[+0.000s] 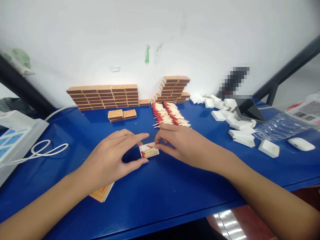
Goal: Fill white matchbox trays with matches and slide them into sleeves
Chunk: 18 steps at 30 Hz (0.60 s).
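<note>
A small white matchbox tray [149,156] lies on the blue table with several red-headed matches [150,152] in it. My left hand [112,151] is at its left end, the thumb by the near edge and a finger by the far corner, bracing it. Above the tray's right end my right hand [175,141] pinches thumb and fingers together on a few matches [151,146], their heads pointing left over the tray. Just beyond the right hand lie two rows of loose matches [167,115]. Under my left wrist, a flat orange matchbox sleeve [102,192] is partly hidden.
Stacked matchboxes [105,97] line the wall, with a second stack [175,87] further right. Two small matchbox piles [122,115] stand in front. White empty trays [240,125], clear plastic wrap [280,128] and a white earbud case [301,144] lie right; a white cable [50,153] lies left.
</note>
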### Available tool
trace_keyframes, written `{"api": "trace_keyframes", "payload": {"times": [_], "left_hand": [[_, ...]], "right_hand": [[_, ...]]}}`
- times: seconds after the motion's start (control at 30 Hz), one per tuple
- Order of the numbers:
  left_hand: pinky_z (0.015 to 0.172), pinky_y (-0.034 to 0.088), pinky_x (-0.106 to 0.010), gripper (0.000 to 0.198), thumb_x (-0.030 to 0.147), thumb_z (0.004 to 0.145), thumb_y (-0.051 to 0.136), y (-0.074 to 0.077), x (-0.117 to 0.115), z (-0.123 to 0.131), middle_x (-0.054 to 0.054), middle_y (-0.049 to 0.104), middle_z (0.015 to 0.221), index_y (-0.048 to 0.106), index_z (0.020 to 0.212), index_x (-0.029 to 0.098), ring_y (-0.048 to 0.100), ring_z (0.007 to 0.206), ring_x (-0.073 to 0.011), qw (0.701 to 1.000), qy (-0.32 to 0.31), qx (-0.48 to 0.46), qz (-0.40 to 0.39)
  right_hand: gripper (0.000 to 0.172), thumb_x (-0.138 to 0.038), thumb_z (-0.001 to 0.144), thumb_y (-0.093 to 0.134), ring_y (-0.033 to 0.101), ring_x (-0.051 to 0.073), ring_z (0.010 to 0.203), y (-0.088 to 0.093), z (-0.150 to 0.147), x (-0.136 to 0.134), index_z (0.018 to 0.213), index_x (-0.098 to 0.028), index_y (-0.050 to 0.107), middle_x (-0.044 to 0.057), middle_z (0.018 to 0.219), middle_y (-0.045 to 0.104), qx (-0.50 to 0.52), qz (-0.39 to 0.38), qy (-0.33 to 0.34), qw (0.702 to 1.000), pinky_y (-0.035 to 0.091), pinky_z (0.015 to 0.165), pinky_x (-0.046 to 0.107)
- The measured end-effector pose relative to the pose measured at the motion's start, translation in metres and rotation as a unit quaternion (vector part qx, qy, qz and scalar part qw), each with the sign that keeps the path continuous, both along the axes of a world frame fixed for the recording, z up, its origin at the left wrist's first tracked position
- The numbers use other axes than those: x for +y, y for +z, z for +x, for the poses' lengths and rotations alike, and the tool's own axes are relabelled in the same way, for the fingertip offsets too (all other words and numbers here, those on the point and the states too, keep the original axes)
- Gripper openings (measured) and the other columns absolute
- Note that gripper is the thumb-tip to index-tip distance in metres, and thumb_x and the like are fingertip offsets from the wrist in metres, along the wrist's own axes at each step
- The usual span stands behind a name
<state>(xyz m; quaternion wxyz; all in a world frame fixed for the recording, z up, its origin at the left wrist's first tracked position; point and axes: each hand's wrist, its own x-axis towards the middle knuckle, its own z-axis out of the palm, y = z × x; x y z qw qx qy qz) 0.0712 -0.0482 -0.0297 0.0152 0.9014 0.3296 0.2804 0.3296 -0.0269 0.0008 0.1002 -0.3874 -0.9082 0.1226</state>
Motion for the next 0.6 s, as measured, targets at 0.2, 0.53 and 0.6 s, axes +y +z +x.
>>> {"api": "trace_keyframes", "payload": {"times": [0.2, 0.53, 0.6], "left_hand": [[0.091, 0.06, -0.039, 0.052, 0.034, 0.095, 0.078, 0.0, 0.0, 0.001, -0.006, 0.075, 0.109, 0.058, 0.142, 0.023, 0.071, 0.101, -0.0224, 1.0, 0.004, 0.007, 0.001], [0.093, 0.06, -0.04, 0.052, 0.04, 0.098, 0.075, -0.001, 0.002, -0.001, -0.005, 0.076, 0.111, 0.057, 0.145, 0.027, 0.072, 0.102, -0.0225, 1.0, 0.007, 0.011, -0.015], [0.094, 0.06, -0.04, 0.052, 0.041, 0.098, 0.075, -0.001, 0.002, -0.001, -0.005, 0.076, 0.111, 0.057, 0.145, 0.027, 0.072, 0.102, -0.0225, 1.0, 0.008, 0.013, -0.021]], "right_hand": [[0.015, -0.024, 0.106, 0.06, 0.069, 0.021, 0.088, -0.003, -0.013, -0.007, 0.107, -0.015, 0.072, 0.01, 0.111, 0.069, -0.035, 0.033, 0.012, 0.999, 0.046, 0.074, 0.033], [0.007, -0.017, 0.101, 0.065, 0.066, 0.018, 0.087, -0.006, -0.003, 0.0, 0.104, -0.017, 0.072, 0.007, 0.107, 0.069, 0.001, 0.01, 0.032, 0.999, 0.046, 0.074, 0.031], [0.008, -0.017, 0.101, 0.064, 0.065, 0.018, 0.084, -0.006, -0.002, 0.0, 0.102, -0.017, 0.072, 0.007, 0.104, 0.068, 0.003, 0.008, 0.036, 0.999, 0.044, 0.073, 0.03]]}}
